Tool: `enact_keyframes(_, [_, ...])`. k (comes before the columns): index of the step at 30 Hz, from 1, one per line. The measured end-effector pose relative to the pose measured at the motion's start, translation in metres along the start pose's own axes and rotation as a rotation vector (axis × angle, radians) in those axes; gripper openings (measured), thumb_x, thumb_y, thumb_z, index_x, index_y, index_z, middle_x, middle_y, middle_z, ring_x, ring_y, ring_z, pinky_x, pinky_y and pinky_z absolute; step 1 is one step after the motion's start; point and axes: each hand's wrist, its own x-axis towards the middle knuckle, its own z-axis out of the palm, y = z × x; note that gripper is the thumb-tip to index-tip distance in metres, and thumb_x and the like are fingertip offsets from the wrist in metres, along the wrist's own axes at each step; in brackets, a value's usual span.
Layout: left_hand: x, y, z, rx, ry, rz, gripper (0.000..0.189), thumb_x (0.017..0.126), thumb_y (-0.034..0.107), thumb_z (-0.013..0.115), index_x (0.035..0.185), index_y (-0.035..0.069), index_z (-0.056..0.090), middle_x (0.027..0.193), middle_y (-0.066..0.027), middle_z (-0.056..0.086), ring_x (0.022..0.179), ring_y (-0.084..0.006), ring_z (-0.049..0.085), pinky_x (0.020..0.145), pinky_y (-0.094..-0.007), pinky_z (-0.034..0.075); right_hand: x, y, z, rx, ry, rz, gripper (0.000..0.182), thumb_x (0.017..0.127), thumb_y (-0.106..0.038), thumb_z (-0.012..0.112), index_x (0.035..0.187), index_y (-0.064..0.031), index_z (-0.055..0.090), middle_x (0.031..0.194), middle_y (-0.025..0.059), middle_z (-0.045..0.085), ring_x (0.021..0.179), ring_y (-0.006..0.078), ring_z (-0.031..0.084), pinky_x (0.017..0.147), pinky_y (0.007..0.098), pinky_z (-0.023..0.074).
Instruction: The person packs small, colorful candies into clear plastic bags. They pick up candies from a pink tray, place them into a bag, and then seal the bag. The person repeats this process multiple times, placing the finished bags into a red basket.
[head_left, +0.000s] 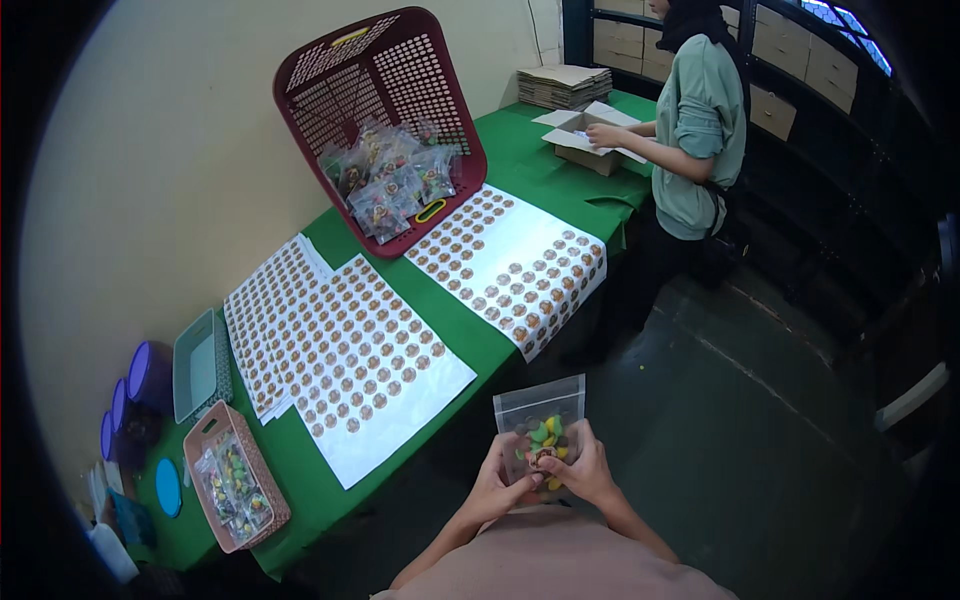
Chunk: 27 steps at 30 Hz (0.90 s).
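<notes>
Close to my body I hold a clear zip-top plastic pouch (551, 431) filled with green, yellow and pink pieces, probably candy. My left hand (496, 480) grips its left side, and my right hand (589, 469) grips its right side. Both thumbs press near a small round sticker (541, 456) on the pouch's front. On the green-covered table (382, 277) before me lie a sticker sheet (360, 367) and a second, partly used sticker sheet (517, 262) that droops over the table edge.
A maroon laundry basket (379, 75) lies tilted, holding several filled pouches. A pink basket (274, 487) with more pouches stands beside a teal basket (225, 367), near purple-lidded containers (146, 375). A co-worker (697, 135) reaches into a carton (589, 157), near stacked flat cardboard (564, 86).
</notes>
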Motion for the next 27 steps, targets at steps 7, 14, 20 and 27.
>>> enact_keyframes(7, [0.055, -0.015, -0.020, 0.333, 0.005, 0.012, 0.035, 0.074, 0.023, 0.061, 0.096, -0.001, 0.049, 0.077, -0.0058, 0.055, 0.062, -0.0085, 0.054, 0.047, -0.0188, 0.043, 0.028, 0.004, -0.003, 0.284, -0.157, 0.088, 0.032, 0.078, -0.026, 0.056, 0.092, 0.0028, 0.054, 0.068, 0.0055, 0.060, 0.060, 0.0054, 0.055, 0.050, 0.0206, 0.0437])
enact_keyframes(14, [0.133, 0.013, -0.023, 0.464, -0.034, 0.037, 0.029, 0.081, 0.029, 0.051, 0.087, 0.002, 0.057, 0.064, -0.0061, 0.057, 0.051, -0.0088, 0.056, 0.045, -0.0210, 0.044, 0.096, 0.027, -0.005, 0.033, -0.068, 0.083, 0.032, 0.081, -0.031, 0.048, 0.075, -0.0001, 0.056, 0.052, 0.0063, 0.055, 0.048, 0.0135, 0.056, 0.046, 0.0262, 0.0425])
enact_keyframes(20, [0.186, 0.032, -0.048, 0.528, -0.064, 0.057, 0.032, 0.084, 0.026, 0.044, 0.085, -0.004, 0.056, 0.067, -0.0069, 0.058, 0.053, -0.0101, 0.056, 0.046, -0.0221, 0.045, 0.157, 0.026, 0.001, 0.277, -0.117, 0.163, 0.029, 0.080, -0.026, 0.054, 0.083, 0.0021, 0.053, 0.067, 0.0038, 0.056, 0.060, 0.0069, 0.052, 0.053, 0.0213, 0.0425])
enact_keyframes(27, [0.214, 0.038, -0.066, 0.481, -0.002, -0.053, 0.037, 0.084, 0.031, 0.044, 0.086, -0.004, 0.055, 0.070, -0.0095, 0.058, 0.055, -0.0129, 0.058, 0.048, -0.0233, 0.047, 0.194, 0.050, 0.012, 0.500, -0.267, 0.232, 0.035, 0.074, -0.012, 0.062, 0.100, 0.0033, 0.044, 0.089, 0.0051, 0.052, 0.078, 0.0074, 0.050, 0.065, 0.0203, 0.0429])
